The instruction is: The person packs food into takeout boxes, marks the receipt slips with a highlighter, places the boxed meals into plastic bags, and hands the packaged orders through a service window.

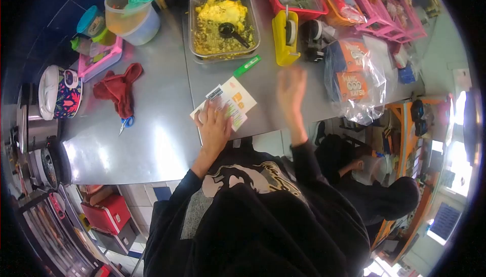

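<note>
My left hand [213, 126] lies with its fingers spread on a few printed paper cards [240, 93] at the front of the steel table. The cards overlap and carry orange and green print. My right hand [292, 89] is raised to the right of them and smeared by motion, so its fingers do not show clearly. Just beyond it stands a yellow tape dispenser [279, 39]. A green cutter or marker-like stick [247, 66] rests behind the cards. Farther back, a clear tray [192, 29] holds yellow crumbly food with a black scoop [229, 30] in it.
Left on the steel table [152, 100] are a maroon cloth [121, 87], blue-handled scissors [126, 122] and a plastic tub [132, 24]. At right sit a bag of printed packages [354, 82] and pink baskets [390, 16]. Another person [374, 196] is low at the right.
</note>
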Demonstrator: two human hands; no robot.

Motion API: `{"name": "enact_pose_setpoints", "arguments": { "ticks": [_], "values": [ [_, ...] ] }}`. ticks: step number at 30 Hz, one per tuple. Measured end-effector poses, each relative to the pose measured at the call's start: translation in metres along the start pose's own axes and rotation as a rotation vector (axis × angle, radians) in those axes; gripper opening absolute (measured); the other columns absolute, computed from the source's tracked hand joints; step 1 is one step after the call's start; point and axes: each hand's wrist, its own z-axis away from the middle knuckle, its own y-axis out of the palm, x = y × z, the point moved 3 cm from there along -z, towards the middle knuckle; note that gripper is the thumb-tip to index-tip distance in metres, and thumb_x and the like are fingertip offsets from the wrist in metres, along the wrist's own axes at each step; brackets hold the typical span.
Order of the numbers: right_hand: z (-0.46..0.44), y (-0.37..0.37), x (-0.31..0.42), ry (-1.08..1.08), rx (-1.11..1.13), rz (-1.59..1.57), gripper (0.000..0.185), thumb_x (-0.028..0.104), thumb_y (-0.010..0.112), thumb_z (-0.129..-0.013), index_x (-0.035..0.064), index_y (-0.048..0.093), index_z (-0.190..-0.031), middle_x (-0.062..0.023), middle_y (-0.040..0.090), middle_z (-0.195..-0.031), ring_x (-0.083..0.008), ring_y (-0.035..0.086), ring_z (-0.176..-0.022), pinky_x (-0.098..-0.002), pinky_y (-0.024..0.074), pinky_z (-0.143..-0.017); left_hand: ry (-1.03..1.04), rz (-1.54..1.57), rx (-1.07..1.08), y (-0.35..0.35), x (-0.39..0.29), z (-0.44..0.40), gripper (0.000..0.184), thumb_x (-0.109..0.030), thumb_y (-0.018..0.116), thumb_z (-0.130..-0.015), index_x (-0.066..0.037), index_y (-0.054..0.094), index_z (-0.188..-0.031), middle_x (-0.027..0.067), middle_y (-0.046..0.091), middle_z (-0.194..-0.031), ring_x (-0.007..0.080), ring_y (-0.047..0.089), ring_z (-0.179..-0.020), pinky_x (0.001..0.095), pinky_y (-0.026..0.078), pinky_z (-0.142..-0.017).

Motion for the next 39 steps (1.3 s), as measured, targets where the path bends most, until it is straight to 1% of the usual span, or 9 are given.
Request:
{"name": "enact_pose_setpoints", "arguments": {
  "ticks": [4, 7, 11, 20, 22, 28, 34, 36, 39],
  "values": [
    [-0.073, 0.025, -0.088, 0.801, 0.112, -0.462, 0.03, 0.028, 0.058, -0.092, -0.0013, 0.062, -0.1, -0.0135, 0.06, -0.098, -0.0272, 0.058, -0.097, -0.043, 0.0515, -0.074, -0.001, 0.018, 0.019, 0.001, 0.0, 0.0, 0.045, -0.024, 0.064, -0.082, -0.01, 0.054, -0.124, 0.0105, 0.044, -0.138, 0.0288, 0.038, -0.131, 0.0561, 0.019, -0.103],
    [-0.086, 0.043, -0.094, 0.961, 0.321, -0.694, 0.03, 0.029, 0.056, -0.093, 0.0, 0.063, -0.098, -0.0106, 0.059, -0.1, -0.0229, 0.058, -0.096, -0.0462, 0.0538, -0.071, -0.054, 0.077, 0.013, 0.0, 0.001, 0.001, 0.056, -0.026, 0.067, -0.08, -0.007, 0.047, -0.129, 0.0105, 0.045, -0.137, 0.0279, 0.039, -0.13, 0.0541, 0.018, -0.104],
    [-0.059, 0.044, -0.106, 0.867, 0.212, -1.077, 0.026, 0.025, 0.058, -0.092, -0.0002, 0.065, -0.093, -0.0108, 0.059, -0.104, -0.0251, 0.059, -0.097, -0.0518, 0.0538, -0.076, -0.125, 0.116, -0.011, 0.0, 0.003, 0.001, 0.074, -0.03, 0.071, -0.077, -0.003, 0.033, -0.136, 0.0125, 0.046, -0.135, 0.0276, 0.042, -0.126, 0.0534, 0.017, -0.104],
    [-0.017, 0.051, -0.128, 0.709, -0.042, -0.63, 0.013, 0.007, 0.063, -0.087, -0.0057, 0.067, -0.086, -0.009, 0.063, -0.083, -0.0182, 0.063, -0.071, -0.0321, 0.0583, -0.064, -0.179, 0.183, 0.022, 0.002, 0.009, 0.003, 0.082, -0.029, 0.071, -0.076, -0.001, 0.027, -0.139, 0.014, 0.044, -0.136, 0.0269, 0.043, -0.125, 0.0573, 0.017, -0.103],
    [-0.005, 0.034, -0.108, 0.679, 0.153, -0.489, 0.016, 0.012, 0.064, -0.088, -0.0023, 0.068, -0.083, -0.0061, 0.063, -0.071, -0.0151, 0.062, -0.063, -0.0253, 0.0506, -0.049, -0.162, 0.175, -0.02, 0.003, 0.011, 0.001, 0.082, -0.029, 0.071, -0.076, -0.001, 0.027, -0.139, 0.0136, 0.044, -0.137, 0.0269, 0.042, -0.125, 0.0572, 0.017, -0.103],
    [-0.007, 0.071, 0.059, -0.194, 1.089, -0.208, 0.034, 0.02, 0.079, -0.068, -0.0002, 0.064, -0.092, -0.0148, 0.067, -0.08, -0.0281, 0.068, -0.074, -0.0358, 0.0526, -0.064, -0.07, 0.113, -0.062, 0.001, 0.006, 0.004, 0.079, -0.031, 0.069, -0.079, 0.002, 0.025, -0.137, 0.0137, 0.04, -0.142, 0.0283, 0.043, -0.123, 0.0557, 0.019, -0.101],
    [-0.017, 0.1, 0.063, -0.124, 1.063, 0.481, 0.054, 0.024, 0.085, -0.057, 0.0026, 0.058, -0.098, -0.0162, 0.067, -0.093, -0.0333, 0.065, -0.092, -0.0402, 0.0536, -0.073, -0.062, -0.104, 0.084, -0.002, -0.001, 0.005, 0.054, -0.032, 0.057, -0.087, -0.012, 0.043, -0.135, 0.0144, 0.035, -0.146, 0.0274, 0.038, -0.13, 0.0591, 0.018, -0.101],
    [-0.029, 0.069, 0.034, -0.221, 0.742, 0.379, 0.053, 0.027, 0.083, -0.063, 0.003, 0.057, -0.101, -0.0169, 0.066, -0.095, -0.0341, 0.064, -0.092, -0.0421, 0.0525, -0.074, -0.045, -0.106, 0.087, 0.002, 0.001, 0.007, 0.049, -0.031, 0.056, -0.088, -0.017, 0.048, -0.134, 0.0151, 0.034, -0.146, 0.0273, 0.036, -0.132, 0.0604, 0.018, -0.1],
    [-0.067, 0.025, -0.017, 0.181, 0.294, 0.301, 0.046, 0.034, 0.075, -0.074, 0.0024, 0.058, -0.103, -0.0179, 0.066, -0.095, -0.0332, 0.064, -0.089, -0.0418, 0.0516, -0.072, -0.051, -0.047, 0.078, -0.002, 0.003, 0.008, 0.051, -0.033, 0.057, -0.087, -0.017, 0.048, -0.134, 0.015, 0.035, -0.146, 0.0282, 0.034, -0.134, 0.0607, 0.017, -0.102]
  ]
}}
